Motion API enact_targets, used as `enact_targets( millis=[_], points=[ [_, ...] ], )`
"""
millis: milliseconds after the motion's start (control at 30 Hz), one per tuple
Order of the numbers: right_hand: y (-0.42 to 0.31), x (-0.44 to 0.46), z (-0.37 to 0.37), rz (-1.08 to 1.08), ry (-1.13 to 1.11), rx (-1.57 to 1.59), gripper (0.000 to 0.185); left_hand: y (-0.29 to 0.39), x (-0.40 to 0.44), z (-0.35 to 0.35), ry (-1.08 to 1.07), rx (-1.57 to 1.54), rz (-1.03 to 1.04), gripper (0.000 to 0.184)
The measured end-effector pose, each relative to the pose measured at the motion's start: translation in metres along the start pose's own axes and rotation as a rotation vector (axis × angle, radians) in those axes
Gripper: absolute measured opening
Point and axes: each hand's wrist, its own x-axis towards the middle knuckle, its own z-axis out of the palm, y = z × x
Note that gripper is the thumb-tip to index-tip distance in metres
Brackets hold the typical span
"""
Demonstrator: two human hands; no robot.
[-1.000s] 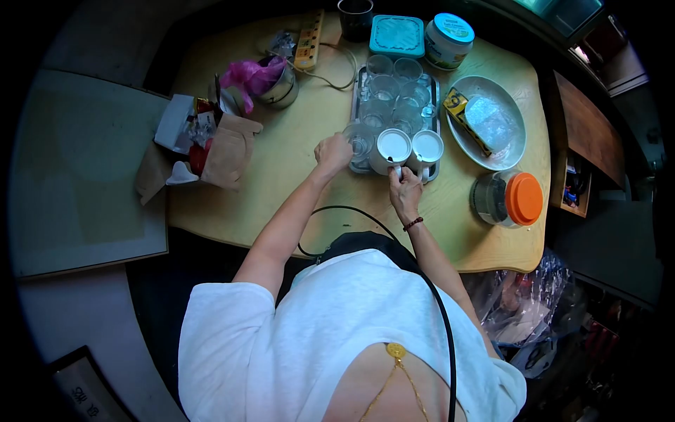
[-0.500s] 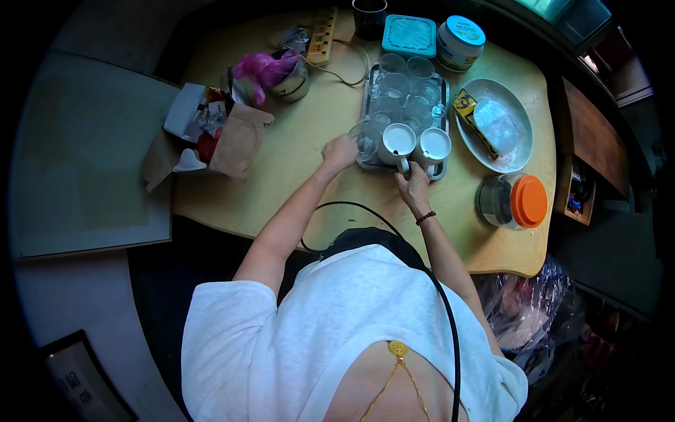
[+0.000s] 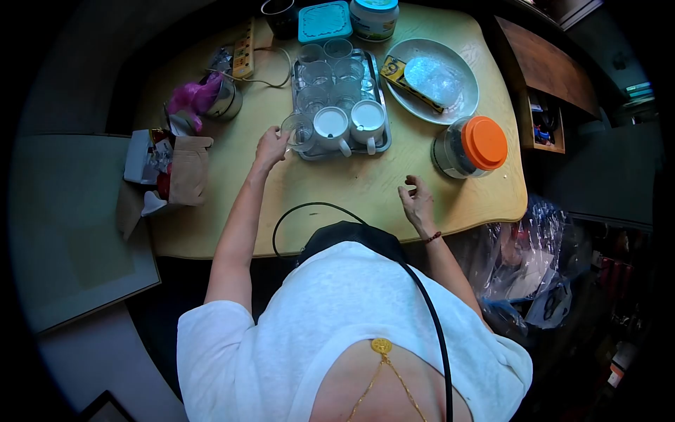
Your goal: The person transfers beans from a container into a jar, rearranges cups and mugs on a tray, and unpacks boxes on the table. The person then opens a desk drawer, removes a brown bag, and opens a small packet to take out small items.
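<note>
My left hand (image 3: 270,148) is closed at the near left corner of a metal tray (image 3: 385,143), its fingers gripping the side of a see-through glass cup (image 3: 300,132). Beside that glass, on the tray, stand two white lidded mugs, one white mug (image 3: 330,124) in the middle and another white mug (image 3: 368,118) to its right, handles toward me. Behind them are several more glasses (image 3: 314,73) in rows. My right hand (image 3: 419,205) hovers near the table's front edge, empty, with its fingers loosely apart.
An orange-lidded jar (image 3: 470,148) stands to the right, behind my right hand. Past it lies an oval dish (image 3: 460,112) with a yellow box (image 3: 408,81) and a plastic packet. An opened carton (image 3: 188,169) sits at left. A power strip (image 3: 243,49) and containers line the back.
My right hand has let go of the right white mug and drawn back toward the front edge. My left hand stays at the glass cup. The whole view has shifted.
</note>
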Motion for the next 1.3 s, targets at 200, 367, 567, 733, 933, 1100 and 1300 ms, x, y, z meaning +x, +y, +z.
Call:
enact_targets(
  millis=[200,367,567,733,933,1100,1300],
  points=[
    [-0.046,0.014,-0.126,-0.416,0.616,-0.292,0.031,-0.017,-0.005,0.001,0.109,-0.033,0.007,0.059],
    [-0.03,0.068,-0.171,-0.374,0.406,-0.669,0.083,-0.043,-0.016,0.007,0.276,-0.005,0.037,0.056],
    [-0.018,0.099,-0.164,-0.151,0.13,-0.787,0.105,-0.062,-0.069,0.016,0.259,-0.213,-0.057,0.05],
    [-0.01,0.107,-0.171,-0.228,0.147,-0.669,0.1,-0.091,-0.113,0.032,0.247,-0.348,-0.132,0.041],
    [-0.028,0.106,-0.172,-0.357,0.062,-0.524,0.088,-0.121,-0.146,0.048,0.299,-0.387,-0.264,0.039],
    [-0.08,0.137,-0.193,-0.478,-0.052,-0.302,0.087,-0.137,-0.155,0.054,0.339,-0.411,-0.306,0.038],
    [-0.146,0.232,-0.196,-0.654,0.12,-0.351,0.084,-0.129,-0.177,0.065,0.389,-0.451,-0.334,0.037]
  ],
)
